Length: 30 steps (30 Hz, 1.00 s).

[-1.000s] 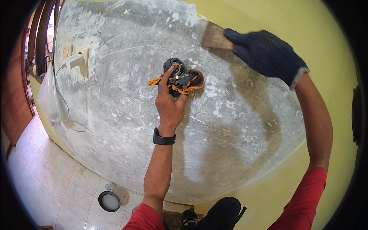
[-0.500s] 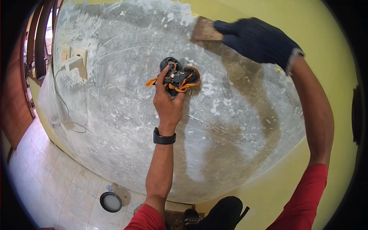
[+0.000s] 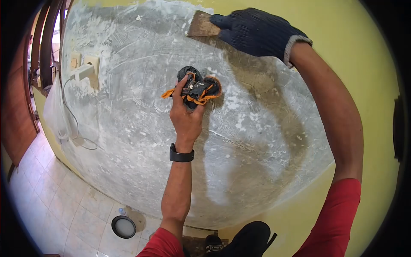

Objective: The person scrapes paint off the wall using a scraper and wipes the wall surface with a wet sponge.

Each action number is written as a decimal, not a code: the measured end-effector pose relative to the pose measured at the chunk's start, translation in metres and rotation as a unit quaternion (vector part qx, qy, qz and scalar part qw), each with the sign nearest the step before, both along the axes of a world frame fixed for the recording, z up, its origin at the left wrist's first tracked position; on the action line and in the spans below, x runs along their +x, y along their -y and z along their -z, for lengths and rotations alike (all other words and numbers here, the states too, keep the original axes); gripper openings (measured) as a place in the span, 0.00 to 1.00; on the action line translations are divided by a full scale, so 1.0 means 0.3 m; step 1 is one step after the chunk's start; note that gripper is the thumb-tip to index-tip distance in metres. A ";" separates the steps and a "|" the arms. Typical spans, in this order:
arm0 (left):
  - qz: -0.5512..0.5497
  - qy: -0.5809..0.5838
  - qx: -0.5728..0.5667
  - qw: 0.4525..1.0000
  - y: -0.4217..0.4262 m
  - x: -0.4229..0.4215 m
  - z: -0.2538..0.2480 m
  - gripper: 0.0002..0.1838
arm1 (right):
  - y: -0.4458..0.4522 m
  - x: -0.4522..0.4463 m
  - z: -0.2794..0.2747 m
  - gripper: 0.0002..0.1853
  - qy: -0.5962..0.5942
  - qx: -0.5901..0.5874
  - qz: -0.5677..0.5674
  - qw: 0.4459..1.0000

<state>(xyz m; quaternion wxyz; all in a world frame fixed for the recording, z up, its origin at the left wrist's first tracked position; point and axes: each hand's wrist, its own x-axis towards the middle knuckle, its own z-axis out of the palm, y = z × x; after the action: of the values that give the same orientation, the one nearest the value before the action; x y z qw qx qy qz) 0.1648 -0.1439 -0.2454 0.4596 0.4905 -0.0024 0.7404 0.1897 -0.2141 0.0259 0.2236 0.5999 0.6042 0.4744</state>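
My right hand [image 3: 261, 33], in a dark blue knitted glove, grips a flat scraper [image 3: 203, 25] whose wide blade lies against the upper wall, near the edge of the yellow paint. Bare and wearing a black watch [image 3: 181, 153], my left hand [image 3: 186, 122] holds a bunched dark cloth with orange edging [image 3: 198, 91] against the middle of the wall. The grey wall patch [image 3: 150, 107] is scratched and dotted with white specks. Part of the scraper's handle is hidden by the glove.
Yellow paint [image 3: 359, 64] borders the grey patch above and to the right. At the left are a wall socket [image 3: 91, 64] with a plug [image 3: 83, 73] and cable, and a clear plastic bag [image 3: 55, 111]. A round black-rimmed container [image 3: 123, 226] and a small bottle [image 3: 122, 211] stand on the tiled floor.
My right hand has moved left and slightly up along the wall with the scraper. My left hand has shifted slightly left, still holding the cloth.
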 end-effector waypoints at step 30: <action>-0.018 -0.012 0.035 0.999 -0.006 -0.021 0.021 0.33 | 0.421 0.031 0.209 0.25 -0.233 0.086 0.093 0.964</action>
<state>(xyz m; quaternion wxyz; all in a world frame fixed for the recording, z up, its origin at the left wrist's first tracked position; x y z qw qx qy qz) 0.1584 -0.1421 -0.2516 0.4287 0.5155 -0.0141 0.7418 0.1989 -0.3405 -0.0369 0.0672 0.7645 0.5378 0.3490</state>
